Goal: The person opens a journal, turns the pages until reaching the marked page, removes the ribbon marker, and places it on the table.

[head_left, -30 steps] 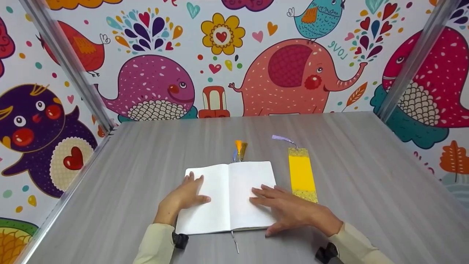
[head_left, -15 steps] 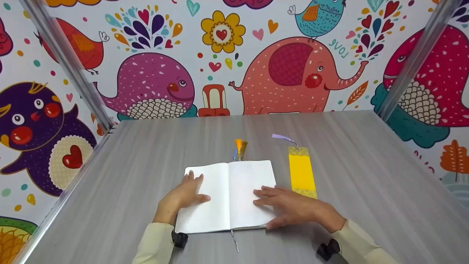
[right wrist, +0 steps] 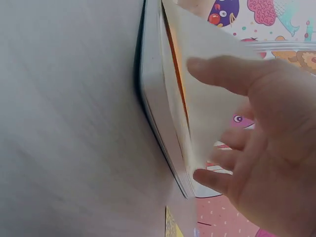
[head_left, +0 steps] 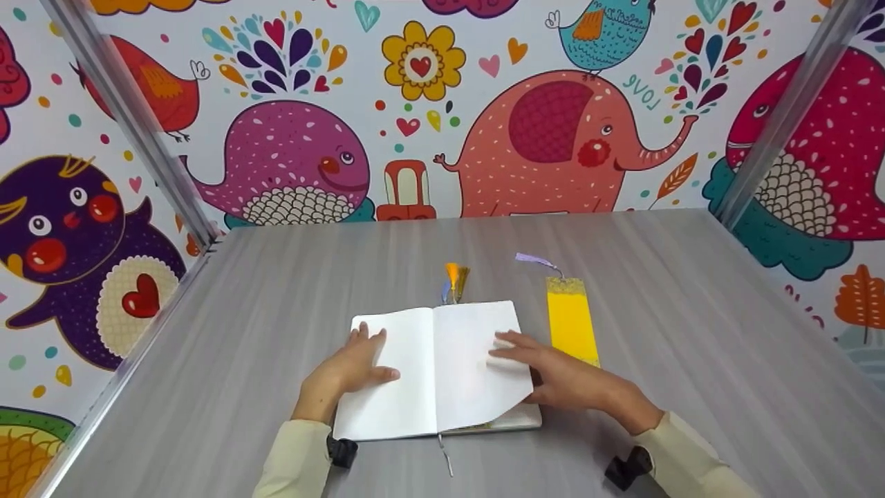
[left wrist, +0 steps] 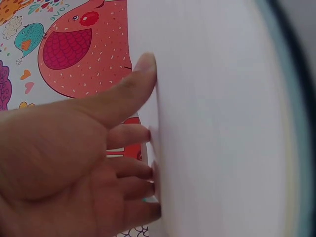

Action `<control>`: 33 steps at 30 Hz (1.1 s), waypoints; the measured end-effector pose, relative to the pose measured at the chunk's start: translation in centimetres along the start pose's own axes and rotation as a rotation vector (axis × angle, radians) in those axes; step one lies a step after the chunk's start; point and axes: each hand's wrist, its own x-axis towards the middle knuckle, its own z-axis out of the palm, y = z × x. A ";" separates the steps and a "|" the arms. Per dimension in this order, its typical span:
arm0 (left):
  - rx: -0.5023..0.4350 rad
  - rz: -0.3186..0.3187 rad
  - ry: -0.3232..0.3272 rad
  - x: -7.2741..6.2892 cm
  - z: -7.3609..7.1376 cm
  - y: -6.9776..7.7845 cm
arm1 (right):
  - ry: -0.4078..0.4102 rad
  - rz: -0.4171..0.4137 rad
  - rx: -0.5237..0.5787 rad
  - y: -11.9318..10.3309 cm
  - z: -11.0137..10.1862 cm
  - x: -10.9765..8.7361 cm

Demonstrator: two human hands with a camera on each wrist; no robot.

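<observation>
An open notebook (head_left: 395,387) with blank white pages lies on the table. My left hand (head_left: 350,370) rests on its left page, fingers spread near the outer edge, thumb pointing inward. My right hand (head_left: 563,373) holds the right page (head_left: 470,373) near its outer edge, fingers over the top and thumb at the lifted lower corner. Under that raised page, an orange strip (right wrist: 176,64) shows in the right wrist view. Orange, olive and blue tassels (head_left: 453,277) stick out past the notebook's top edge. A thin grey ribbon (head_left: 446,456) trails from its bottom.
A yellow bookmark (head_left: 570,321) with glittery ends and a lilac tassel (head_left: 534,259) lies right of the notebook, its lower end behind my right hand. The grey wood-grain table (head_left: 297,277) ends at a wall (head_left: 408,187) printed with cartoon animals.
The right page's lower corner has risen and curled up, baring the sheets beneath. My right hand has shifted slightly right and away from me. My left hand stays in place.
</observation>
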 end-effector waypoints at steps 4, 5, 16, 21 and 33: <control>0.009 -0.004 0.007 0.0 0.1 0.1 | 0.165 0.046 0.092 0.2 0.1 0.3; 0.011 -0.004 0.009 0.0 0.1 0.1 | 0.202 0.056 0.123 0.3 0.1 0.4; 0.004 0.022 -0.001 0.1 0.0 -0.1 | 0.317 0.137 0.659 0.7 -0.1 0.7; 0.007 0.032 0.001 0.1 0.0 -0.2 | 0.376 0.286 0.813 0.6 -0.3 0.8; 0.010 0.042 -0.002 0.1 -0.2 -0.2 | 0.443 0.457 0.928 0.7 0.2 1.4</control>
